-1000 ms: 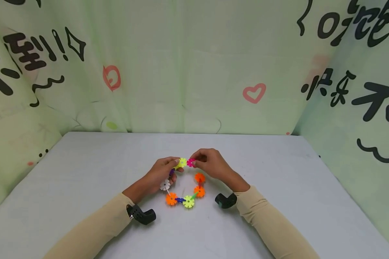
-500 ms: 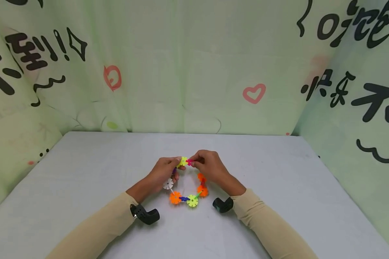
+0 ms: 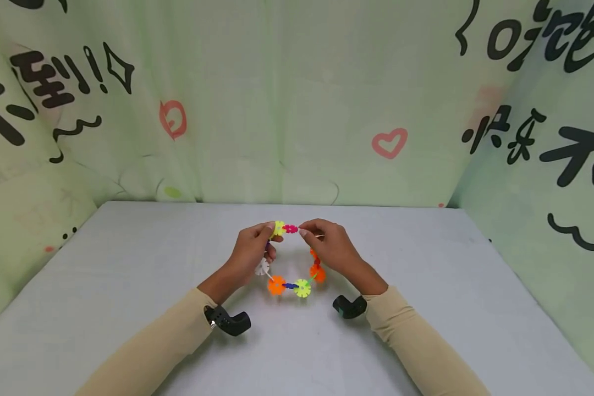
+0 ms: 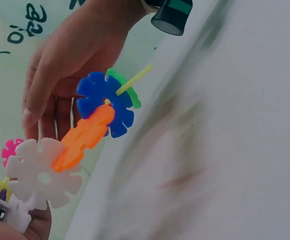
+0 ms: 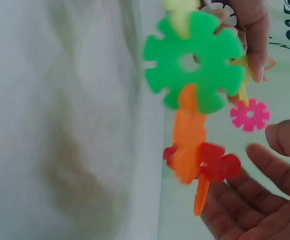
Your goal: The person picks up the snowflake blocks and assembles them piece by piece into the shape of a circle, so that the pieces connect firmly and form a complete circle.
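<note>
A curved chain of notched plastic snowflake discs hangs between the hands in the head view. My left hand point(image 3: 249, 247) pinches its upper left end at a yellow disc point(image 3: 279, 229). A pink disc point(image 3: 290, 229) is joined to that yellow one. Right beside the pink disc is my right hand point(image 3: 331, 247); its thumb and fingers stand apart with nothing between them in the right wrist view. Down the chain come a white disc point(image 4: 30, 180), an orange disc point(image 3: 276, 285), a blue disc point(image 4: 92, 95) and a green disc point(image 5: 210, 85). A red disc point(image 5: 220, 162) sits near the other end.
A white-covered table point(image 3: 178, 236) lies under the hands. Pale green curtain point(image 3: 277, 110) with dark lettering and hearts encloses its back and sides. Each wrist wears a black camera mount, such as the left mount point(image 3: 230, 322).
Both hands and the chain have moved up and away from the body. The right hand has let go of the pink disc, which now stays on the yellow disc.
</note>
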`<state>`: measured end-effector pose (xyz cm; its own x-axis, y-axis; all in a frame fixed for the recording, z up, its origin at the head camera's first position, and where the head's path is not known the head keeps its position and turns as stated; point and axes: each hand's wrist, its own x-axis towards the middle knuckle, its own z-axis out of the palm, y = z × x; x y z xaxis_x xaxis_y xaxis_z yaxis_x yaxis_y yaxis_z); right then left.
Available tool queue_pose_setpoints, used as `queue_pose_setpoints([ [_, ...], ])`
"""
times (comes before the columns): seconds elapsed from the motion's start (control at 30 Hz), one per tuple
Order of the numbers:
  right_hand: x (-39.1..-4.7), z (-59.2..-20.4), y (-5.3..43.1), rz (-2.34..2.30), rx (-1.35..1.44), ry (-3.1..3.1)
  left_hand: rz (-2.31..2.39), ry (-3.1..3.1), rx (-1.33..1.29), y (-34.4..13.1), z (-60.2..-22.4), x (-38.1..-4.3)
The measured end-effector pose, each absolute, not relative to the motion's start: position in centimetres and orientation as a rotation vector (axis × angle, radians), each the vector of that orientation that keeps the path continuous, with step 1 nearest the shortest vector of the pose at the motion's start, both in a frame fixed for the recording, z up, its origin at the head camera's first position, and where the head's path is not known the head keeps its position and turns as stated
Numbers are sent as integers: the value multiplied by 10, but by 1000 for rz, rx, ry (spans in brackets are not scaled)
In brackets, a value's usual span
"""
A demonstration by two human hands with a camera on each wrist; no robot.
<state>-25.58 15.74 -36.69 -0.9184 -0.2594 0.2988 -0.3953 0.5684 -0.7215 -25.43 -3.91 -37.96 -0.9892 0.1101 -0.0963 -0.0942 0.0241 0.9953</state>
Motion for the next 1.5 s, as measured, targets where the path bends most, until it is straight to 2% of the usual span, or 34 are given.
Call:
queue_pose_setpoints([
  [0.17,-257,-369,165,1380,316,-2731,2223,2088,-103,-44,-378,-260],
  [0.33,-258,-372,168,1824,140,-2773,2273,2074,-159,-48,-378,-262],
  [0.57,-262,-378,166,2208,112,-2657,2280,2058,-159,-48,-380,-261],
  [1.5,-255,-381,161,1901,259,-2744,2087,2148,-28,-38,-394,-257],
])
